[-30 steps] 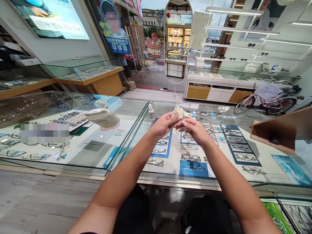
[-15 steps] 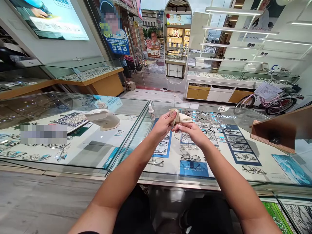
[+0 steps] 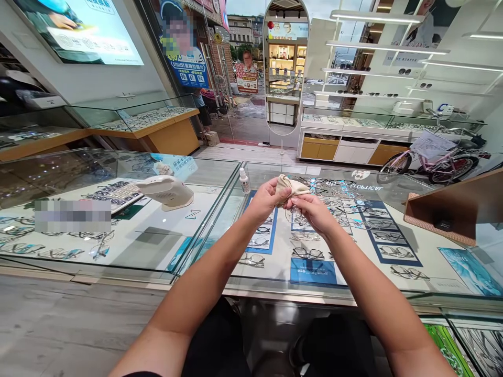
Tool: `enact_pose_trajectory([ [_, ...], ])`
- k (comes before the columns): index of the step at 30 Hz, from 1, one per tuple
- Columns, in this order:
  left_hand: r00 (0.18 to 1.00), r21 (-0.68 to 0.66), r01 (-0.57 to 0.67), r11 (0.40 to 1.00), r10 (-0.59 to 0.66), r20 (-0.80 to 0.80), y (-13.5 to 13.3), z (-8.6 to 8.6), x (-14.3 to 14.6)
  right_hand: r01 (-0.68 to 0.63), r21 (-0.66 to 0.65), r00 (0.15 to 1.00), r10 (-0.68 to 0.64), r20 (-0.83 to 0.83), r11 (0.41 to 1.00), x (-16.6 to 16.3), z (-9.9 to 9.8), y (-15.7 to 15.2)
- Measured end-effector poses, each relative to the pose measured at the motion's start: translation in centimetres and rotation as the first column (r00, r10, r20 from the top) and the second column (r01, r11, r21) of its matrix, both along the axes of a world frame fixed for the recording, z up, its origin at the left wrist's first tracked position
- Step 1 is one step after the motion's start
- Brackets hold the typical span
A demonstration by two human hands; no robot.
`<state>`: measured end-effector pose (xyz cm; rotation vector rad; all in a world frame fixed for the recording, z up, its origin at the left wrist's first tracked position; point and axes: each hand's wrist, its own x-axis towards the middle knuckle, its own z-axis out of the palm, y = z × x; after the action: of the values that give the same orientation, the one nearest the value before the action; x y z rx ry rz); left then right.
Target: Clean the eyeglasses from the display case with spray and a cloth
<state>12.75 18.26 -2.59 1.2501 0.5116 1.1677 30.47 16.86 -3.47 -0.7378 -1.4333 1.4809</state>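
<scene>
The person held both hands close together above the glass counter [image 3: 220, 246], a little over the middle of its right section. The left hand [image 3: 264, 201] pinched a beige cloth [image 3: 290, 185] between the thumb and the fingers, and the cloth stood folded up above both hands. The right hand [image 3: 314, 212] was closed on a thin pair of glasses [image 3: 295, 217], whose lens showed just below the cloth, between the two hands. The frame was fine and partly hidden, so it could not be told exactly where the fingers gripped it. The cloth touched the glasses at their top. Under the glass of the counter many other frames lay in rows on white and blue cards. A small bottle [image 3: 244, 181] stood on the counter just left of the left hand, and a white device [image 3: 167, 191] rested further to the left. A pink bicycle [image 3: 432, 163] stood behind the counter on the right side.
</scene>
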Motion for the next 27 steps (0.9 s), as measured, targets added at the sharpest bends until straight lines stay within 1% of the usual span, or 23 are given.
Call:
enact_pose_trajectory([
  [3,0.999,0.0,-0.047,0.999,0.047,0.023,0.4,-0.3,0.3,0.017,0.028,1.0,-0.017,0.023,0.999,0.1,-0.4,0.2],
  [5,0.997,-0.015,-0.054,0.998,0.055,0.051,0.6,-0.2,0.1,0.019,0.035,1.0,-0.02,0.025,0.999,0.2,-0.4,0.3],
  [7,0.997,-0.035,-0.012,0.999,0.014,0.07,0.7,0.2,-0.3,0.027,0.029,1.0,-0.027,0.009,0.999,0.3,-0.2,0.4],
  [10,0.995,-0.056,0.089,0.994,-0.086,0.058,0.5,0.8,-0.8,0.03,-0.001,0.999,-0.03,-0.034,1.0,0.3,0.0,0.5],
  [12,0.993,-0.065,0.115,0.991,-0.113,0.042,0.2,1.0,-0.9,0.025,-0.018,0.998,-0.026,-0.06,1.0,0.2,0.1,0.6],
  [18,0.997,-0.047,0.072,0.996,-0.071,0.021,-0.2,0.8,-0.5,0.001,-0.041,0.997,-0.004,-0.079,0.999,0.0,0.1,0.5],
  [24,0.99,-0.01,0.135,0.991,-0.135,-0.03,-0.1,1.2,-1.2,-0.034,-0.069,0.994,0.027,-0.102,0.997,0.1,0.5,0.2],
  [25,0.991,0.001,0.129,0.992,-0.128,-0.042,0.0,1.1,-1.2,-0.044,-0.068,0.995,0.038,-0.097,0.997,0.1,0.5,0.1],
  [27,0.996,0.019,0.075,0.997,-0.074,-0.047,0.0,0.7,-0.8,-0.057,-0.057,0.995,0.052,-0.081,0.997,0.0,0.3,0.2],
])
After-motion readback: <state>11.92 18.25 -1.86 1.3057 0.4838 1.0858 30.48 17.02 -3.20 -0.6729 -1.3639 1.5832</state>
